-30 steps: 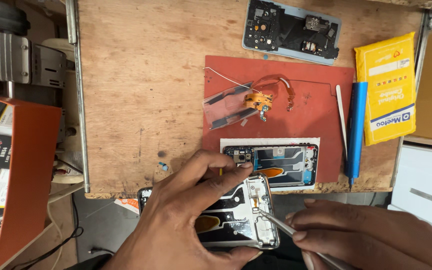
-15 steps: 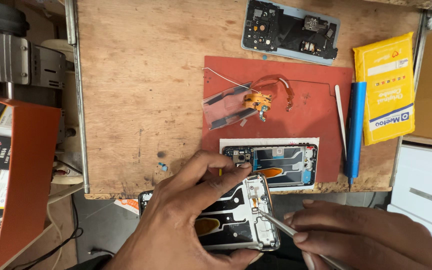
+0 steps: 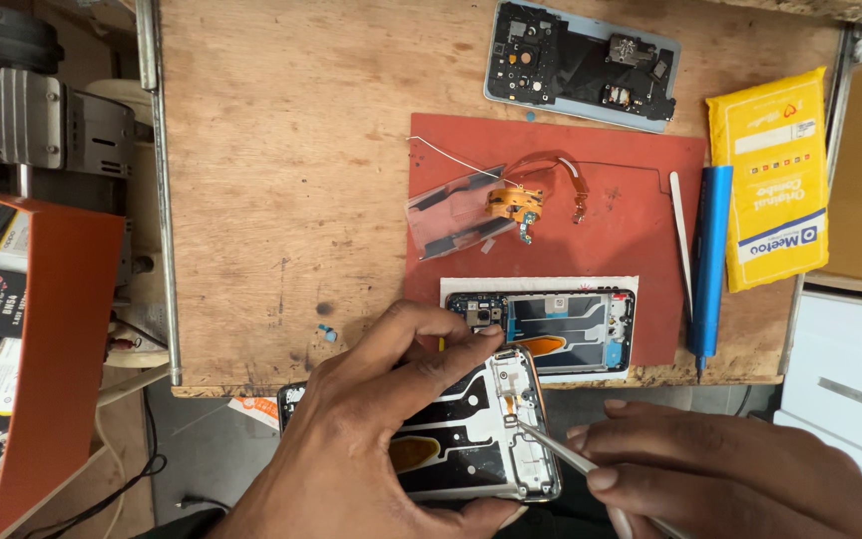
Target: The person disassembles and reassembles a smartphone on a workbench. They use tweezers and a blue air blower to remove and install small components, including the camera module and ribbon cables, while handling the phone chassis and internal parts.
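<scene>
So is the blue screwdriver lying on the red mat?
No, the blue screwdriver lies on the wooden bench, just right of the red mat.

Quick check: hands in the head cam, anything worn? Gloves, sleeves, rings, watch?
Both bare. Left hand and right hand show no gloves and no rings on the visible fingers. No sleeve reaches either visible forearm, no watch or strap is in view. Nails are short and unpainted. The wrists run off the bottom edge.

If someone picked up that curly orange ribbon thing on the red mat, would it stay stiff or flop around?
The orange ribbon cable would probably flop, since it already lies in a loose curl on the red mat. It looks thin and flat, so likely very light. It may also tear or crease easily, so a gentle pinch seems wise.
</scene>
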